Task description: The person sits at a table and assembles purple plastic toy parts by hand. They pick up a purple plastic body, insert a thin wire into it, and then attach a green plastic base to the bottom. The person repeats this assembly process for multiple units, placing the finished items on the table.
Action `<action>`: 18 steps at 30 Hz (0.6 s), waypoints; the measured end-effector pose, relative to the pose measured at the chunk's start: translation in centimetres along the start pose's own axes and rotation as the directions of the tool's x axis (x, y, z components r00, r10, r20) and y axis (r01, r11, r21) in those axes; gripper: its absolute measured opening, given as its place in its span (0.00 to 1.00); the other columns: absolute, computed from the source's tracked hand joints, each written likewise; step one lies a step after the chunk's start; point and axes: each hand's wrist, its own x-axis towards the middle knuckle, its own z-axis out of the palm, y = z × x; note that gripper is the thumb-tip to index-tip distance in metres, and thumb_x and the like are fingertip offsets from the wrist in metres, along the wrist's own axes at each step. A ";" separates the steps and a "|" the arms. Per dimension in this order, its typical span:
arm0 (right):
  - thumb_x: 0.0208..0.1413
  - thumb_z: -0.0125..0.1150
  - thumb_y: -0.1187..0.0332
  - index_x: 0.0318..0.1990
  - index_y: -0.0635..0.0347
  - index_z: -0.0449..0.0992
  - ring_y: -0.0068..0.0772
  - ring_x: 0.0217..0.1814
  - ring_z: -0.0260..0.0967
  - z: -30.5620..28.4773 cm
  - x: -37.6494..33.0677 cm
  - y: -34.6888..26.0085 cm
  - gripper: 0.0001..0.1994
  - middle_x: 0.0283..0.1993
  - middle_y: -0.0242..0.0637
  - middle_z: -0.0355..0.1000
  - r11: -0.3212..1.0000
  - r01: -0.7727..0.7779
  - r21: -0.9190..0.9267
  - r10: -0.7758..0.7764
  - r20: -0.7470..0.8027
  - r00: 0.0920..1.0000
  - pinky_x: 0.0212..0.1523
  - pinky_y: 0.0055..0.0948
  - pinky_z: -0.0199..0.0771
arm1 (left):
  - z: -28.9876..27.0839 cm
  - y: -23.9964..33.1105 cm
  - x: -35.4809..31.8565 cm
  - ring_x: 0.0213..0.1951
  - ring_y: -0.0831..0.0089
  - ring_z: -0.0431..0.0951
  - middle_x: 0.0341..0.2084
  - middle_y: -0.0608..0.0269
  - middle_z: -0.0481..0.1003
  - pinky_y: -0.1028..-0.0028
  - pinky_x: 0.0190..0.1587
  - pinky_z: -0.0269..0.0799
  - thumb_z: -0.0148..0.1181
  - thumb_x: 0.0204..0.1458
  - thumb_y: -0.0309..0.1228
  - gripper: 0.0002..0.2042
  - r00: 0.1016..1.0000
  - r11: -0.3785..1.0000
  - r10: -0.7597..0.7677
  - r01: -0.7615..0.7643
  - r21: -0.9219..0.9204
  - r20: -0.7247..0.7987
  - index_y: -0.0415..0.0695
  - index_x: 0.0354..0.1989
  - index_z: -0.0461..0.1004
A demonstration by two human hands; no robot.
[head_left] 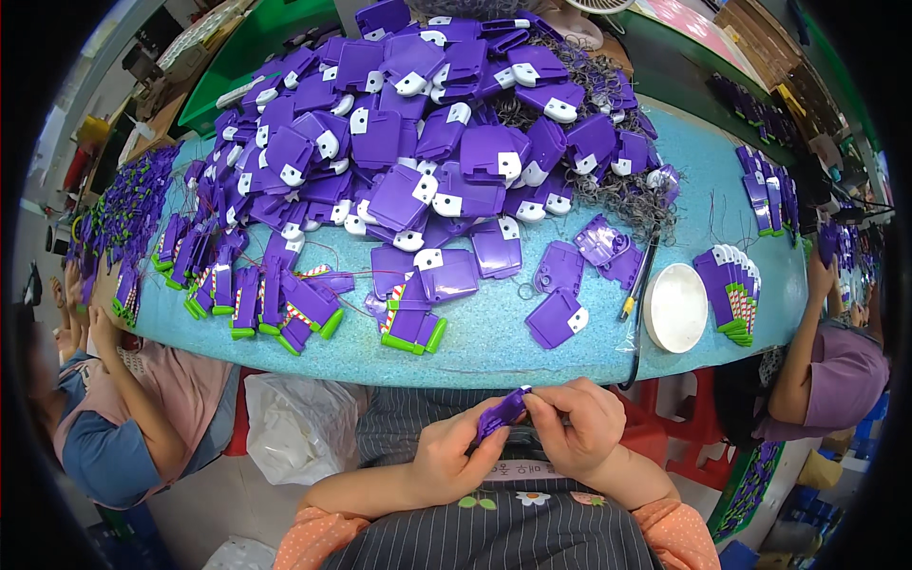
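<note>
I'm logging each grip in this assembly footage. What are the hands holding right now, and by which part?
Both hands hold one small purple plastic piece: the left hand at its lower end, the right hand pinching its upper end.

Straight ahead, the near strip of the blue table [570, 366] lies open between the finished green-edged pieces [413, 328] and the white dish [676, 307]. Beyond that, a big heap of purple shells [427, 133] blocks the middle (co-workers crowd both sides).
</note>
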 end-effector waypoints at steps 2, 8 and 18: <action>0.44 0.63 0.78 0.28 0.63 0.72 0.31 0.18 0.64 0.0 -0.1 -0.1 0.05 0.21 0.36 0.67 0.996 -0.050 0.070 0.049 0.018 0.999 0.19 0.27 0.63 | -0.1 -0.2 0.3 0.33 0.60 0.80 0.37 0.48 0.76 0.70 0.35 0.75 0.55 0.50 0.21 0.16 0.992 0.983 0.128 -0.127 0.131 0.005 0.32 0.49 0.67; 0.53 0.55 0.77 0.32 0.65 0.68 0.27 0.31 0.63 -1.4 2.8 2.0 0.02 0.34 0.41 0.65 0.781 -0.481 0.398 0.242 0.518 0.821 0.34 0.26 0.64 | -1.1 -0.6 0.3 0.35 0.59 0.79 0.39 0.45 0.75 0.69 0.36 0.76 0.53 0.51 0.21 0.16 0.957 0.974 0.129 -0.172 0.148 0.262 0.32 0.49 0.66; 0.47 0.61 0.75 0.46 0.64 0.71 0.27 0.41 0.68 0.7 1.7 0.4 0.16 0.52 0.43 0.67 0.794 -0.458 0.401 0.281 0.425 0.860 0.36 0.23 0.69 | -1.3 -0.1 0.8 0.30 0.75 0.79 0.28 0.56 0.77 0.74 0.32 0.74 0.52 0.55 0.24 0.13 0.954 0.903 -0.277 0.219 -0.370 -0.113 0.34 0.47 0.66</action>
